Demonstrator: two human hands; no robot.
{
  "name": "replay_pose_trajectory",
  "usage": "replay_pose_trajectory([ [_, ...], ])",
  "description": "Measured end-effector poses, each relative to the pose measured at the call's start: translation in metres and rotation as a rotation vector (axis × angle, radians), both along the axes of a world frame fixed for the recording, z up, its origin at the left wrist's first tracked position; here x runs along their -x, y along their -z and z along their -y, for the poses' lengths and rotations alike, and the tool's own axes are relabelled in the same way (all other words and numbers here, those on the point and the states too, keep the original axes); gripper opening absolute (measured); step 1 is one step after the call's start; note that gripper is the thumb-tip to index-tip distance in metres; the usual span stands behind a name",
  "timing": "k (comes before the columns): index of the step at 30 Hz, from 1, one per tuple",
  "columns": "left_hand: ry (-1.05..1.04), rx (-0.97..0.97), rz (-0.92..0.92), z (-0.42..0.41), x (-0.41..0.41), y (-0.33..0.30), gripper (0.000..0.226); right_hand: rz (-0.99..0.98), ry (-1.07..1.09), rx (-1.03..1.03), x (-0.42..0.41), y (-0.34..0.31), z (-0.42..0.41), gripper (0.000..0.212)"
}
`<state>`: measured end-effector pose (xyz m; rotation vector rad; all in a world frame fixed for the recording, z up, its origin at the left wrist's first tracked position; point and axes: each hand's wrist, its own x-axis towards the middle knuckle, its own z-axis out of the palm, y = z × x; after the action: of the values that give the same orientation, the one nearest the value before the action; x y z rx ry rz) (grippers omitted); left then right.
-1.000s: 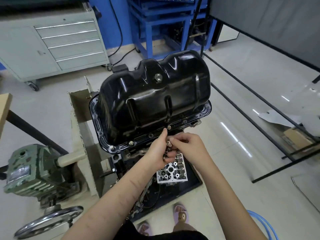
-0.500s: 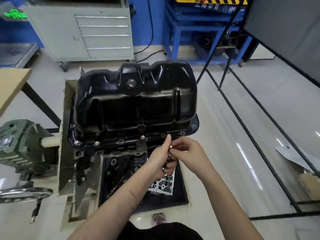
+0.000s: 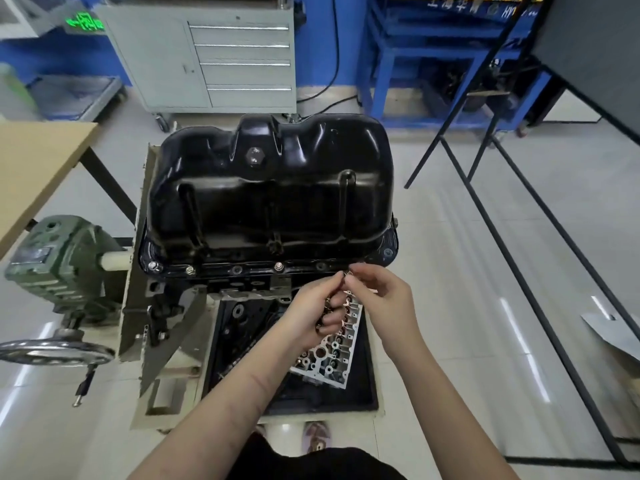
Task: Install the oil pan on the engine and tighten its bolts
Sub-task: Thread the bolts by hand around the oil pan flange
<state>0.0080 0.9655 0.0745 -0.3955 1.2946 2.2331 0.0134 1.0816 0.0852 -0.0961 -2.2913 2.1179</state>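
The glossy black oil pan (image 3: 270, 188) sits upside-down on the engine (image 3: 242, 289), which is mounted on a stand. Three bolts (image 3: 189, 270) stand in the near flange at the left and middle; other flange holes there show dark. My left hand (image 3: 317, 315) is curled round a bunch of loose bolts just below the flange's right part. My right hand (image 3: 375, 291) pinches one small bolt at its fingertips, right beside the left hand and a little under the flange edge.
A green gearbox (image 3: 59, 265) with a metal handwheel (image 3: 55, 351) sits left of the stand. A cylinder head (image 3: 329, 355) lies in a black tray (image 3: 367, 393) below. A wooden table (image 3: 38, 168) is at left, a grey drawer cabinet (image 3: 221, 57) behind, black frame legs (image 3: 485, 209) at right.
The view has swung so the pan now lies more square and centred. Both hands have shifted right along the near flange, and the right hand has drawn a bolt from the left hand's bunch.
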Motion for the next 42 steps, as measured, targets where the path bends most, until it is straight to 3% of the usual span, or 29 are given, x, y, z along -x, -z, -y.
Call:
replay_pose_trajectory([
  [4, -0.02, -0.003, 0.01, 0.006, 0.0, 0.003, 0.027, 0.059, -0.053, 0.036, 0.003, -0.001, 0.003, 0.022],
  [9, -0.082, 0.016, 0.092, 0.017, 0.002, 0.012, 0.033, -0.11, 0.059, -0.296, 0.012, -0.002, 0.016, 0.01],
  [12, -0.122, 0.021, 0.129, 0.027, 0.008, 0.013, 0.033, -0.222, 0.091, -0.504, 0.016, 0.0, 0.031, 0.014],
  [19, -0.069, -0.039, 0.244, 0.038, 0.022, 0.005, 0.033, -0.285, 0.161, -0.784, 0.018, 0.01, 0.051, 0.014],
  [37, 0.039, -0.183, 0.345, 0.044, 0.026, -0.005, 0.033, -0.286, 0.269, -0.934, 0.011, 0.006, 0.072, 0.006],
  [42, 0.054, -0.183, 0.349, 0.043, 0.027, -0.006, 0.037, -0.204, 0.255, -1.022, 0.016, 0.003, 0.074, 0.017],
])
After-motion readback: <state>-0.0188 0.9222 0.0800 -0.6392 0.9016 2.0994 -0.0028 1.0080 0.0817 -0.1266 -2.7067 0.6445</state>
